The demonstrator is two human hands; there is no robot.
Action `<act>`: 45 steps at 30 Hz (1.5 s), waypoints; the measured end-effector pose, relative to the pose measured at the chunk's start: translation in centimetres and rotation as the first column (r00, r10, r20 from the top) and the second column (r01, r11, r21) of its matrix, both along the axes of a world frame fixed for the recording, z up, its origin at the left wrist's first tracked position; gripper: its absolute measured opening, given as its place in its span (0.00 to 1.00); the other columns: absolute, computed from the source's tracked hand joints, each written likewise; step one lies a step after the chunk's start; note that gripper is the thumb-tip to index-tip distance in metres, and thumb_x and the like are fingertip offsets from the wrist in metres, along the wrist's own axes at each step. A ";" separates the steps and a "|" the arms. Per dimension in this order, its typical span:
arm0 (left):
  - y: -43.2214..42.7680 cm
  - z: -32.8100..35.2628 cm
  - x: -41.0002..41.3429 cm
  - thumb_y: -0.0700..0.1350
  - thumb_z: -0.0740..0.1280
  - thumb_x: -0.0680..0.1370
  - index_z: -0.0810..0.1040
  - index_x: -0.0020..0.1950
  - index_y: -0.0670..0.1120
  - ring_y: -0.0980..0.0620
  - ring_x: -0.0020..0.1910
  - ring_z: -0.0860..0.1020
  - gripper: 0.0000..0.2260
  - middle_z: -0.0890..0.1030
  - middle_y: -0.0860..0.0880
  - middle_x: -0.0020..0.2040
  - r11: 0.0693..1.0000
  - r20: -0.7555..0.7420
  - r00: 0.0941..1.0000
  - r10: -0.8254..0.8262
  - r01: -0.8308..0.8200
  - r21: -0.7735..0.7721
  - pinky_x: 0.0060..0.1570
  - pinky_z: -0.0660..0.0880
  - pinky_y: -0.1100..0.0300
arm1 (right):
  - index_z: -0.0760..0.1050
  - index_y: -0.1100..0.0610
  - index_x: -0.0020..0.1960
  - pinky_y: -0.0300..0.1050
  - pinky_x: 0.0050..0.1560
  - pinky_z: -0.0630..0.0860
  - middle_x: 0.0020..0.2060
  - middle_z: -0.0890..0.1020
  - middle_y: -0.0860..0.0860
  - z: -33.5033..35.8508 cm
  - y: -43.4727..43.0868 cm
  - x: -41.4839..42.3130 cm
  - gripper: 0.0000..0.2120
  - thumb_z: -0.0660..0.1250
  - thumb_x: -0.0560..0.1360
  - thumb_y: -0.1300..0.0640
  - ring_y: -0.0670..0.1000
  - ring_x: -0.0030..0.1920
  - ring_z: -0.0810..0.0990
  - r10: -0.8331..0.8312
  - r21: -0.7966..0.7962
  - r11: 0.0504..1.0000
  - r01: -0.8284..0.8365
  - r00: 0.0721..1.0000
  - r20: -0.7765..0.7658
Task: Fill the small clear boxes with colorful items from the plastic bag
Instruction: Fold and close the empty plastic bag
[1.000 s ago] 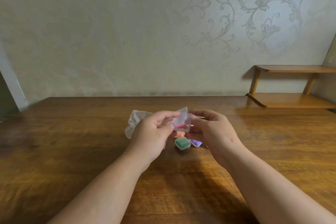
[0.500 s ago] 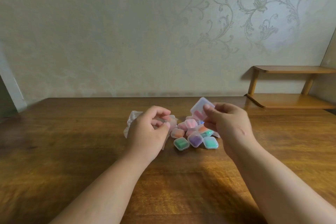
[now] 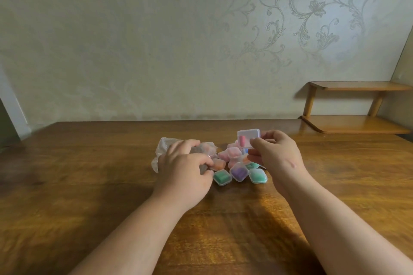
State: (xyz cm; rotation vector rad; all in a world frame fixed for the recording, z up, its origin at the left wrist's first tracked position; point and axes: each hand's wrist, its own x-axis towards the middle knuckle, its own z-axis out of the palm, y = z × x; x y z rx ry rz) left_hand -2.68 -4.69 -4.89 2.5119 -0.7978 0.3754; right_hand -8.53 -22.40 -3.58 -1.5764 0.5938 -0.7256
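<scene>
Right hand (image 3: 277,158) pinches a clear box (image 3: 248,137) holding 1 pink item, above the filled boxes (image 3: 239,172) mid-tabletop (image 3: 89,174). Left hand (image 3: 185,169) grips the plastic bag (image 3: 163,148). Looks like mid-filling. Next: park the box, fish out another item.

Dark brown wooden surface (image 3: 89,185), things at its middle.
A crumpled clear plastic bag (image 3: 162,147) lies just beside a cluster of small clear square boxes (image 3: 233,154) with coloured fillings.

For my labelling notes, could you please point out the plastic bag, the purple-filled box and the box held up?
plastic bag (image 3: 161,151), head view, crumpled left part.
purple-filled box (image 3: 239,172), head view, lid centre.
held box (image 3: 249,135), head view, clear upper face.
</scene>
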 end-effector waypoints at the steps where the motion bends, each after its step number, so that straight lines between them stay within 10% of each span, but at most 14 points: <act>1: 0.0 0.0 0.0 0.54 0.68 0.78 0.81 0.59 0.60 0.54 0.72 0.62 0.10 0.69 0.59 0.72 1.000 0.009 1.000 0.002 -0.002 0.009 0.71 0.60 0.53 | 0.75 0.54 0.53 0.46 0.46 0.84 0.42 0.83 0.52 -0.1 0.1 0.1 0.07 0.69 0.76 0.59 0.48 0.41 0.85 0.018 0.009 1.000 -0.018 1.000 0.004; 16: 0.6 0.1 1.4 0.34 0.66 0.78 0.81 0.57 0.51 0.55 0.55 0.77 0.15 0.81 0.54 0.59 0.894 0.088 0.989 0.121 -0.070 -0.443 0.45 0.77 0.62 | 0.79 0.48 0.49 0.48 0.43 0.82 0.42 0.80 0.44 -0.6 1.7 0.3 0.04 0.68 0.76 0.55 0.47 0.43 0.80 0.006 -0.323 0.946 -0.037 0.995 -0.097; 23: 0.8 0.8 1.5 0.41 0.69 0.78 0.80 0.47 0.60 0.58 0.46 0.82 0.12 0.83 0.59 0.43 0.590 -0.105 0.994 -0.040 -0.061 -0.805 0.44 0.78 0.60 | 0.71 0.35 0.65 0.43 0.52 0.79 0.56 0.76 0.38 -0.4 3.8 -0.7 0.27 0.74 0.71 0.50 0.41 0.52 0.79 0.259 -0.395 0.876 -0.276 0.961 -0.095; 28: 0.5 1.2 1.3 0.33 0.67 0.77 0.82 0.47 0.54 0.51 0.48 0.84 0.15 0.85 0.53 0.46 0.351 -0.173 0.949 -0.264 -0.073 -0.934 0.51 0.80 0.50 | 0.47 0.21 0.68 0.35 0.56 0.74 0.71 0.63 0.33 -1.0 4.4 -0.5 0.53 0.82 0.62 0.46 0.37 0.66 0.69 0.413 -0.464 0.788 -0.405 0.906 -0.089; 32: 0.3 1.6 0.8 0.29 0.61 0.79 0.81 0.49 0.45 0.51 0.47 0.84 0.14 0.83 0.44 0.52 0.236 -0.227 0.829 -0.512 -0.119 -0.964 0.49 0.79 0.53 | 0.48 0.25 0.72 0.32 0.55 0.73 0.68 0.63 0.28 -0.9 4.6 -0.5 0.56 0.83 0.61 0.49 0.40 0.67 0.70 0.451 -0.459 0.788 -0.410 0.892 -0.024; 37: 0.2 1.5 0.7 0.29 0.60 0.79 0.82 0.47 0.49 0.52 0.46 0.83 0.17 0.84 0.47 0.49 0.259 -0.258 0.768 -0.586 -0.124 -0.958 0.43 0.78 0.56 | 0.62 0.28 0.67 0.42 0.52 0.81 0.57 0.77 0.39 -0.4 4.9 -0.7 0.43 0.78 0.67 0.62 0.42 0.50 0.81 0.414 -0.411 0.836 -0.363 0.910 0.039; 40: 0.2 1.0 0.9 0.35 0.65 0.79 0.83 0.45 0.56 0.50 0.50 0.83 0.15 0.84 0.49 0.49 0.377 -0.262 0.835 -0.484 -0.071 -0.924 0.44 0.77 0.57 | 0.78 0.37 0.52 0.44 0.45 0.81 0.37 0.81 0.45 0.2 4.9 -1.0 0.23 0.68 0.73 0.67 0.44 0.38 0.80 0.282 -0.444 0.862 -0.245 0.959 0.019; 45: 0.6 0.7 0.7 0.46 0.68 0.78 0.83 0.51 0.63 0.60 0.62 0.75 0.11 0.79 0.60 0.60 0.575 -0.042 0.931 -0.362 0.187 -0.796 0.57 0.75 0.62 | 0.81 0.49 0.38 0.43 0.28 0.70 0.33 0.82 0.58 0.8 4.2 -1.1 0.17 0.60 0.74 0.67 0.49 0.28 0.74 0.175 -0.311 0.938 -0.154 0.984 0.040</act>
